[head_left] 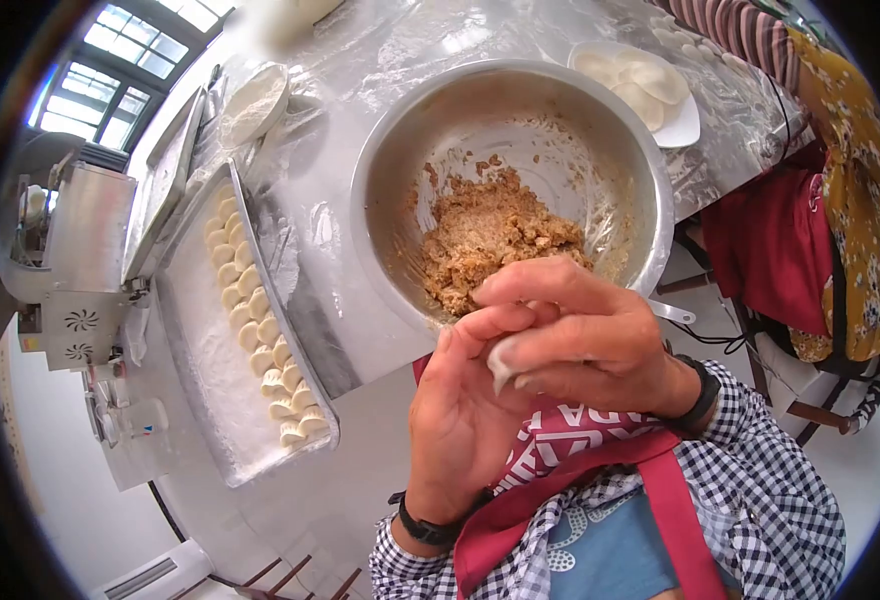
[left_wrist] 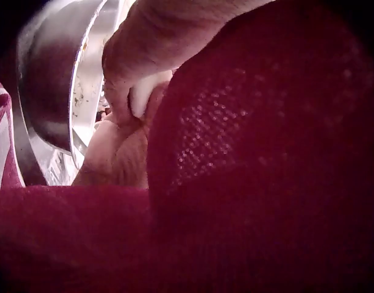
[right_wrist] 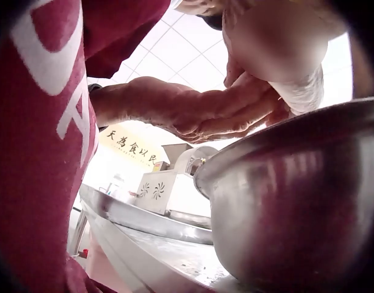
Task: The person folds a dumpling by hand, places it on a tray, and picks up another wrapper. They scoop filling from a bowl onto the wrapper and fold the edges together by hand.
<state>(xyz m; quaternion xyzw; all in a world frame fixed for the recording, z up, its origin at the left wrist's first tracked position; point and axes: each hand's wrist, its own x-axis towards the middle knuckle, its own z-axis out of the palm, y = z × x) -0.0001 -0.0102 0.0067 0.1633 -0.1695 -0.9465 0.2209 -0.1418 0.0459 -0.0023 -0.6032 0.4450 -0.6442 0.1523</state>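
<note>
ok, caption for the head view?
Left hand and right hand hold white dough by a metal bowl of brown filling; crescent dumplings sit in a tray.

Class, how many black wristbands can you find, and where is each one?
2. The left band is around the person's left wrist; the right band is around their right wrist. The other person's wrists do not show, so more may be hidden.

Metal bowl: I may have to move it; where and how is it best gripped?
Take the metal bowl by its rim at left and right, from outside and below. It is wide and round, and in the right wrist view the rim flares past the wall, a likely ledge. The filling lies toward the near side and may tilt it.
</note>
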